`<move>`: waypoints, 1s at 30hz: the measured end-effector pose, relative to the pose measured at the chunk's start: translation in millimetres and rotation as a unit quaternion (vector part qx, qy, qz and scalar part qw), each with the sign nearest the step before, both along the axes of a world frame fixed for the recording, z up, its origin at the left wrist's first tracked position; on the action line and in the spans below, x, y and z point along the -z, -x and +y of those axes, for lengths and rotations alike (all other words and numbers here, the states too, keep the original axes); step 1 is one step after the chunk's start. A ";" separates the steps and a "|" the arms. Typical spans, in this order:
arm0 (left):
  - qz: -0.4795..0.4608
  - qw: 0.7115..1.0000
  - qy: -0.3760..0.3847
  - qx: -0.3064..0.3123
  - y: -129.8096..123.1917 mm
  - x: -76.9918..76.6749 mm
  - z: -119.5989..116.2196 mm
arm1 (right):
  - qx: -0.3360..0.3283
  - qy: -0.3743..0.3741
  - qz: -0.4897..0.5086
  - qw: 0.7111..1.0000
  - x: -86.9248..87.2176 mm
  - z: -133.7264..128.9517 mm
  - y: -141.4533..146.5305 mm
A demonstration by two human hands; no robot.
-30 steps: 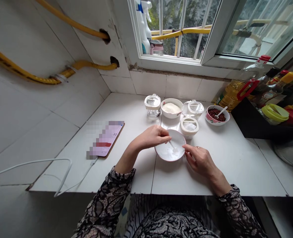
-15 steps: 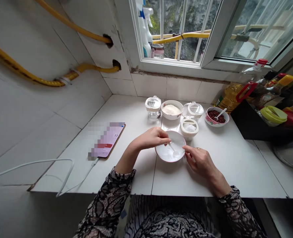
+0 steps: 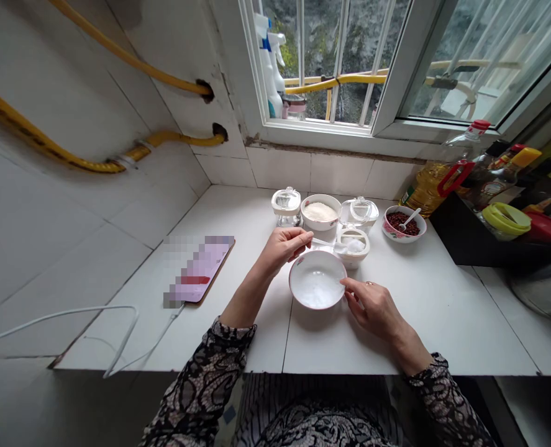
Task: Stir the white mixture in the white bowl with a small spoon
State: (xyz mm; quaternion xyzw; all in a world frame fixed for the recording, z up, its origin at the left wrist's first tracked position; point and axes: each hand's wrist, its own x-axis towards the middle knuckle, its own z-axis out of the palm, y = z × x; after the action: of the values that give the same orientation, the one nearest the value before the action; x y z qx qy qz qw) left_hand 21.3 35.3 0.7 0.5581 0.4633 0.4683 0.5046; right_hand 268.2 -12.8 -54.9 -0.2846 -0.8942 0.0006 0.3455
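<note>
My left hand (image 3: 287,243) pinches the handle of a small white spoon (image 3: 324,243), whose bowl end points right, at the opening of a small jar (image 3: 352,256) of white grains. Just below the spoon is a white bowl (image 3: 315,295) with a pink rim; a little white stuff seems to lie in its bottom. My right hand (image 3: 373,304) grips that bowl's right rim between thumb and fingers. Behind stand a bowl of white powder (image 3: 320,213), a lidded clear jar (image 3: 286,208) and another clear jar with its lid up (image 3: 359,212).
At the right a floral bowl of red beans (image 3: 402,225) holds a white spoon. Beyond it stand an oil bottle (image 3: 431,183) and a black rack (image 3: 461,239) of condiments. A phone (image 3: 205,273) with a white cable (image 3: 128,329) lies at the left.
My left hand has lifted the spoon out of the bowl and moved it up and right to the grain jar. My right hand still holds the bowl's rim. The view has shifted slightly.
</note>
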 end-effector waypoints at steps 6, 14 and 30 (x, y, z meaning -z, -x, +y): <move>0.134 0.967 -0.175 -0.125 -28.6 6.3 -8.6 | 0.004 0.006 0.000 1.000 2.0 -0.6 0.2; 0.333 0.884 -0.307 -0.120 -32.0 5.6 -20.6 | 0.009 0.010 0.000 1.000 0.8 -0.8 0.3; 0.283 0.934 -0.045 0.215 7.1 -21.4 -21.7 | 0.003 0.014 -0.009 1.000 -0.9 -1.1 0.0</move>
State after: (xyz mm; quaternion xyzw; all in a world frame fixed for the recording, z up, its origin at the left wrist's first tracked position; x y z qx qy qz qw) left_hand 14.2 13.6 22.0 0.7755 0.4345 0.1917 0.4160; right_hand 268.2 -13.9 -54.0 -0.2917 -0.8963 0.0094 0.3338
